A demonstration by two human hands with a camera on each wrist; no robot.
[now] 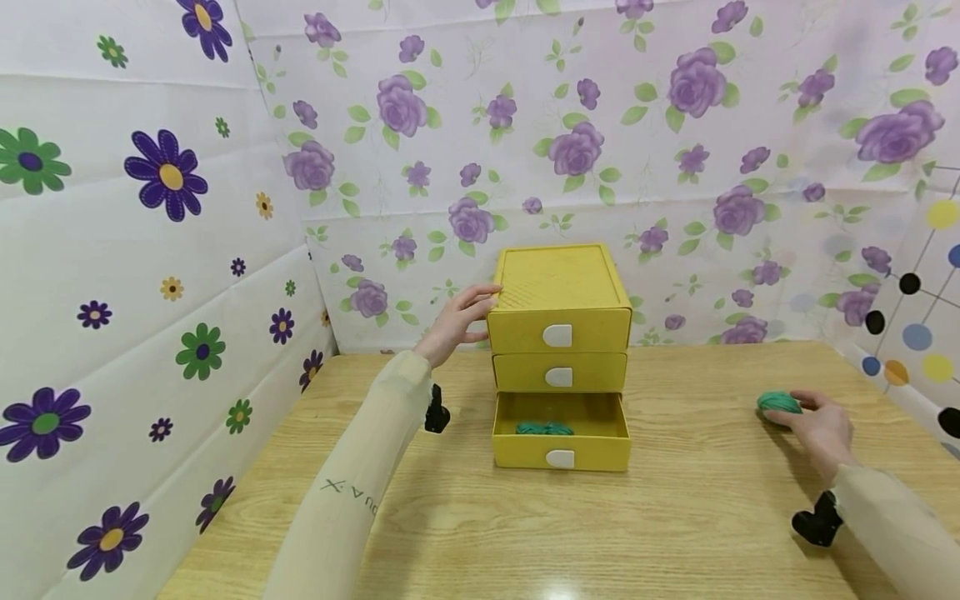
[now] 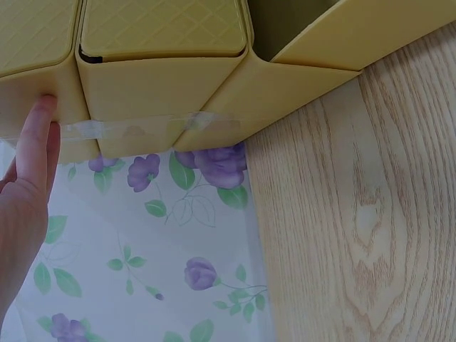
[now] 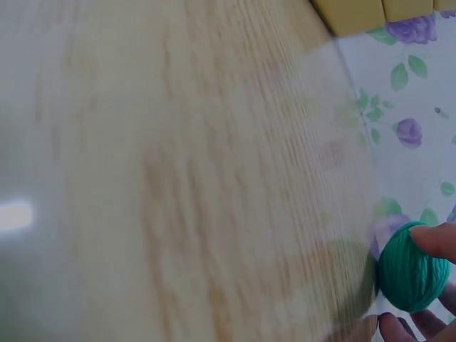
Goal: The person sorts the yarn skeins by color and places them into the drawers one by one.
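Note:
A yellow chest of three drawers (image 1: 562,332) stands on the table, its bottom drawer (image 1: 561,452) pulled out and its upper two closed. Inside that drawer lies green yarn (image 1: 544,428). My left hand (image 1: 459,323) rests against the chest's upper left side, fingers fairly straight; in the left wrist view a fingertip (image 2: 44,107) touches the side wall. Over on the right, my right hand (image 1: 823,427) holds a ball of green yarn (image 1: 780,402) between thumb and fingers. The right wrist view shows the yarn ball (image 3: 415,269) pinched, part of the hand cut off by the frame.
The wooden table (image 1: 697,517) extends around the chest. Behind it hangs a cloth with purple roses (image 1: 401,104), and a flower-printed cloth (image 1: 112,317) borders the left. A dotted cloth (image 1: 917,337) stands at the right edge. Black camera mounts (image 1: 819,520) sit on both wrists.

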